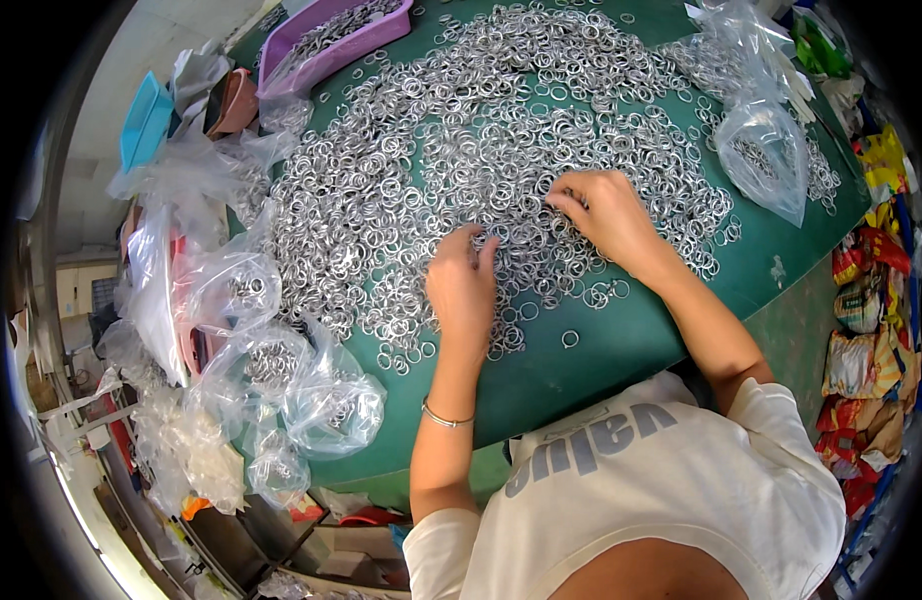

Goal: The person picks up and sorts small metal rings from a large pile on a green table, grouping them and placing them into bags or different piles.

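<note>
A wide heap of silver metal rings [371,190], like key rings, is spread over the green tabletop [621,335]. At the near middle of the heap is my left hand [462,285], its thumb and forefinger apart over the rings. I see nothing held between them. My right hand [609,215] lies further right and a little farther off, fingers curled and thumb drawn in. Its fingertips meet the rings; what they pinch, if anything, is too small to make out. One loose ring [570,339] sits apart near the table's front edge.
A purple tray [331,47] of small metal pieces stands at the far left. Clear plastic bags with rings lie at the left [331,400] and far right [766,165]. Beside them at the left is a blue container [146,122]. Colourful packages [861,370] line the right side.
</note>
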`<action>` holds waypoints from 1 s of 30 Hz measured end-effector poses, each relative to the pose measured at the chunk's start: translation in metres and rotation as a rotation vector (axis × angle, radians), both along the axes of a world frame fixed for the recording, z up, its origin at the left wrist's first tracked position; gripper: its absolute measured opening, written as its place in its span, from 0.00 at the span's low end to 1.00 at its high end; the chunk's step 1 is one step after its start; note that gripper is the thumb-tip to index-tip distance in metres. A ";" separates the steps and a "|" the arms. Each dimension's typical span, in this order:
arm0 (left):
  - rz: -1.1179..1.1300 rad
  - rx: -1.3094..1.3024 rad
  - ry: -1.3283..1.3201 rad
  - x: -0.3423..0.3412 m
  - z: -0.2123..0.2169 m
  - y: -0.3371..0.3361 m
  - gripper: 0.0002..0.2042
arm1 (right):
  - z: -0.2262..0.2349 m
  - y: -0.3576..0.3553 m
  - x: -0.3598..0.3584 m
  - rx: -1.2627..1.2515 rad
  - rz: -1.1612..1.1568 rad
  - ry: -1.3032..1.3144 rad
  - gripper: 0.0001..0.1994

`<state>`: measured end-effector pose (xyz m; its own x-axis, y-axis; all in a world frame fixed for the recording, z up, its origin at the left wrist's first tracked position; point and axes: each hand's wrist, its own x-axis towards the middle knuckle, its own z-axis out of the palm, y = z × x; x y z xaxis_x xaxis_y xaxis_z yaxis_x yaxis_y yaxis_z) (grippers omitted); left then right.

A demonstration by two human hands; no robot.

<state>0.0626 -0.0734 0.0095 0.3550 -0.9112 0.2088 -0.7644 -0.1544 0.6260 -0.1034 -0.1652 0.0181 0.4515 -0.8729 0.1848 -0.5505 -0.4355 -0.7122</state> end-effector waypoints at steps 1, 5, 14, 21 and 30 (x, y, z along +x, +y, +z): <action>-0.032 -0.005 -0.077 0.001 -0.004 -0.002 0.07 | -0.001 -0.002 0.004 -0.041 0.012 0.033 0.06; -0.042 -0.103 -0.023 -0.007 0.001 -0.010 0.07 | -0.009 -0.003 0.015 -0.069 0.082 0.176 0.05; -0.101 -0.065 0.039 0.002 0.001 -0.017 0.07 | 0.015 -0.005 -0.023 0.020 0.023 -0.058 0.06; -0.100 0.065 0.135 -0.005 0.015 -0.026 0.08 | 0.030 -0.014 -0.039 0.587 0.012 -0.285 0.07; -0.099 0.078 -0.095 -0.003 0.005 -0.039 0.09 | 0.024 -0.031 -0.042 0.868 0.048 -0.641 0.10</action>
<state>0.0597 -0.1120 0.0149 0.2445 -0.9556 0.1643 -0.8334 -0.1206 0.5393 -0.1456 -0.1960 0.0421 0.5284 -0.8035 -0.2742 0.0391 0.3457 -0.9375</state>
